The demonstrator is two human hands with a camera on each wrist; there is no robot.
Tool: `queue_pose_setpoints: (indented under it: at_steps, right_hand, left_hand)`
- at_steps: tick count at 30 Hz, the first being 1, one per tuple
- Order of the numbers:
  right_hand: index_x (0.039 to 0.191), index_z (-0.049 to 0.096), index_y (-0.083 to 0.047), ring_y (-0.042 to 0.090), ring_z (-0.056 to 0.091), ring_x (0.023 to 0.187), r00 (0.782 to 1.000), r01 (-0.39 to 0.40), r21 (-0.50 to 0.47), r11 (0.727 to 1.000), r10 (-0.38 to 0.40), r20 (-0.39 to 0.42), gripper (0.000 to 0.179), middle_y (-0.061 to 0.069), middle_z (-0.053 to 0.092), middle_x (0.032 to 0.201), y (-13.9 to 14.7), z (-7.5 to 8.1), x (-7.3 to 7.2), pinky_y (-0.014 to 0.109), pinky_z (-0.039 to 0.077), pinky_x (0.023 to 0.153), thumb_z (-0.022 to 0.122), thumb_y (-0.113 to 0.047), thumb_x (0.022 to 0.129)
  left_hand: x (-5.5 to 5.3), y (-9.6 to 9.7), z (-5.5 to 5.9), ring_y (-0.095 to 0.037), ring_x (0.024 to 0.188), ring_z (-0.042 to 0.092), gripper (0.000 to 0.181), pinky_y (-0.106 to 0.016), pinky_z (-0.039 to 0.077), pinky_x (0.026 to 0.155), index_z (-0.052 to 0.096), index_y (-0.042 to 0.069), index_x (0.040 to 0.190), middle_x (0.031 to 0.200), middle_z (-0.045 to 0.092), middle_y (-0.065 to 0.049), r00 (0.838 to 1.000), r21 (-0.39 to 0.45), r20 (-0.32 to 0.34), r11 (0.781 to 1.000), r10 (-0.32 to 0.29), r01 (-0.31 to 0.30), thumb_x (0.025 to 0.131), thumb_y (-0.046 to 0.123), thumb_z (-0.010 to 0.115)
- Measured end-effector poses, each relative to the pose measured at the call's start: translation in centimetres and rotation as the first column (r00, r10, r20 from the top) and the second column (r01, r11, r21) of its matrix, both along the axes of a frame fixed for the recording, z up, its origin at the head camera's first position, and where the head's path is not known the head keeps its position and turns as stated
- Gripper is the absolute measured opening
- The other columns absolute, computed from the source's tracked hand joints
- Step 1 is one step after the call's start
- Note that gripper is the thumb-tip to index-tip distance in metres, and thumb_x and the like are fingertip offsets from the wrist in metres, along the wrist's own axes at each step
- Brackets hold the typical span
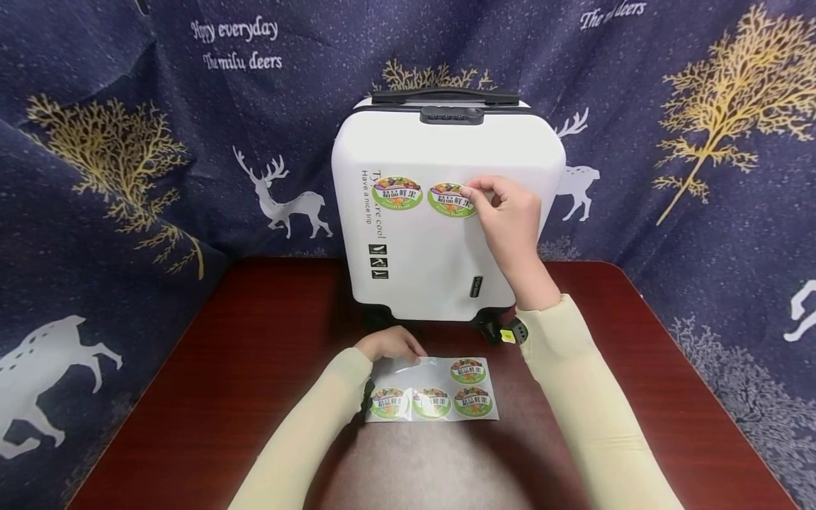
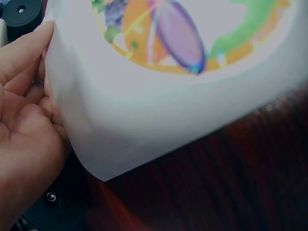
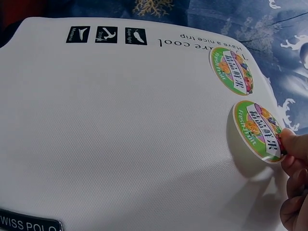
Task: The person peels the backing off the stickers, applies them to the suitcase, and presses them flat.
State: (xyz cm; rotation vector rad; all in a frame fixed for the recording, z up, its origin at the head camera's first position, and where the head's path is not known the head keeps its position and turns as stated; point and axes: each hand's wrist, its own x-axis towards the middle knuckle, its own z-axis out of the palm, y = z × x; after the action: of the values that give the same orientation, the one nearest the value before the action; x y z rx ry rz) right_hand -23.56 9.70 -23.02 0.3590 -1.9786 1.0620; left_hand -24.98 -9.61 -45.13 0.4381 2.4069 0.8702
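Observation:
A white suitcase (image 1: 440, 262) stands upright on the table. My right hand (image 1: 512, 223) pinches the right edge of an oval fruit sticker (image 3: 259, 131) between thumb and finger, in front of the suitcase's upper face. A shadow beside this sticker shows part of it standing off the surface. To its left, another fruit sticker (image 1: 397, 193) lies on the suitcase, partly over the printed lettering. Below, my left hand (image 1: 392, 345) holds the upper left edge of a sticker sheet (image 1: 440, 370); in the left wrist view thumb and fingers (image 2: 29, 53) pinch its edge.
The dark red wooden table (image 1: 274, 340) carries everything. Behind hangs a blue cloth (image 1: 306, 127) with deer and gold trees. Several fruit stickers (image 1: 431, 402) remain on the sheet. A yellow tag (image 1: 507, 336) shows near the suitcase's right wheel (image 1: 489, 330).

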Motion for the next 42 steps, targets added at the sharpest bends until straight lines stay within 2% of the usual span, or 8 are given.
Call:
queue_pose_setpoints:
  at_steps: [8, 14, 20, 27, 30, 34, 37, 42]
  right_hand:
    - [0.091, 0.079, 0.003, -0.005, 0.036, 0.06, 1.0, -0.003, 0.002, 1.0, 0.003, -0.02, 0.015, 0.019, 0.077, 0.086, -0.1, 0.0, -0.3, 0.011, 0.028, 0.059, 0.078, -0.012, 0.089]
    - [0.092, 0.079, 0.003, 0.011, 0.045, 0.062, 0.998, 0.012, 0.039, 0.999, -0.009, -0.065, 0.016, 0.019, 0.076, 0.083, -0.2, -0.1, -0.3, 0.011, 0.028, 0.061, 0.077, -0.012, 0.09]
    - [0.094, 0.079, 0.003, 0.026, 0.05, 0.063, 0.993, 0.04, 0.084, 0.996, -0.03, -0.112, 0.017, 0.019, 0.078, 0.087, -0.2, -0.4, -0.6, 0.017, 0.028, 0.063, 0.076, -0.014, 0.092]
    - [0.094, 0.08, 0.001, 0.03, 0.054, 0.068, 0.99, 0.043, 0.073, 0.996, -0.033, -0.137, 0.016, 0.018, 0.078, 0.09, -0.3, -0.6, -0.9, 0.021, 0.031, 0.066, 0.076, -0.014, 0.092]
    - [0.094, 0.079, 0.001, 0.033, 0.06, 0.076, 0.989, 0.052, 0.075, 0.996, -0.041, -0.145, 0.016, 0.018, 0.079, 0.092, -0.4, -0.6, -1.0, 0.027, 0.036, 0.068, 0.075, -0.014, 0.092]
    - [0.094, 0.079, 0.002, 0.037, 0.066, 0.087, 0.984, 0.069, 0.081, 0.994, -0.054, -0.171, 0.017, 0.018, 0.079, 0.093, -0.5, -0.7, -1.1, 0.04, 0.046, 0.076, 0.074, -0.014, 0.093]
    - [0.094, 0.079, 0.002, 0.039, 0.064, 0.091, 0.979, 0.077, 0.076, 0.994, -0.061, -0.194, 0.017, 0.019, 0.078, 0.093, -0.6, -0.8, -1.1, 0.046, 0.047, 0.083, 0.075, -0.014, 0.093]
    - [0.092, 0.08, 0.002, 0.038, 0.057, 0.091, 0.975, 0.089, 0.042, 0.995, -0.079, -0.207, 0.016, 0.019, 0.072, 0.091, -0.7, -0.9, -1.1, 0.044, 0.043, 0.082, 0.077, -0.014, 0.091]
  left_hand:
    - [0.1, -0.1, 0.1, -0.022, 0.115, 0.066, 0.023, -0.038, 0.051, 0.106, 0.079, 0.008, 0.113, 0.119, 0.077, -0.009, 1.0, 0.003, -0.006, 1.0, -0.007, 0.008, 0.091, 0.011, 0.072]
    - [0.2, -0.1, 0.1, -0.021, 0.114, 0.067, 0.023, -0.035, 0.051, 0.106, 0.079, 0.008, 0.113, 0.116, 0.078, -0.008, 1.0, 0.006, -0.019, 1.0, -0.02, 0.02, 0.091, 0.01, 0.072]
    - [0.3, -0.1, 0.2, -0.021, 0.114, 0.067, 0.024, -0.035, 0.051, 0.105, 0.079, 0.008, 0.113, 0.117, 0.078, -0.008, 0.999, 0.004, -0.029, 1.0, -0.025, 0.025, 0.091, 0.01, 0.072]
    - [0.3, -0.1, 0.1, -0.019, 0.111, 0.067, 0.023, -0.034, 0.052, 0.104, 0.079, 0.008, 0.113, 0.116, 0.078, -0.007, 0.999, 0.002, -0.028, 1.0, -0.019, 0.019, 0.09, 0.01, 0.072]
    - [0.2, -0.1, 0.0, -0.018, 0.111, 0.067, 0.024, -0.035, 0.052, 0.104, 0.08, 0.009, 0.113, 0.116, 0.078, -0.007, 1.0, -0.001, -0.025, 1.0, -0.017, 0.017, 0.091, 0.01, 0.072]
    - [0.2, -0.1, -0.1, -0.02, 0.113, 0.066, 0.024, -0.037, 0.051, 0.106, 0.08, 0.01, 0.113, 0.118, 0.077, -0.007, 1.0, -0.003, -0.028, 1.0, -0.013, 0.013, 0.09, 0.01, 0.072]
    - [0.2, 0.0, -0.1, -0.02, 0.114, 0.066, 0.023, -0.036, 0.051, 0.106, 0.08, 0.01, 0.112, 0.118, 0.077, -0.007, 1.0, 0.002, -0.029, 1.0, -0.009, 0.009, 0.09, 0.01, 0.072]
    - [0.1, 0.0, -0.2, -0.019, 0.113, 0.066, 0.023, -0.036, 0.051, 0.105, 0.08, 0.011, 0.111, 0.119, 0.077, -0.006, 0.999, 0.001, -0.034, 1.0, -0.004, 0.004, 0.09, 0.01, 0.073]
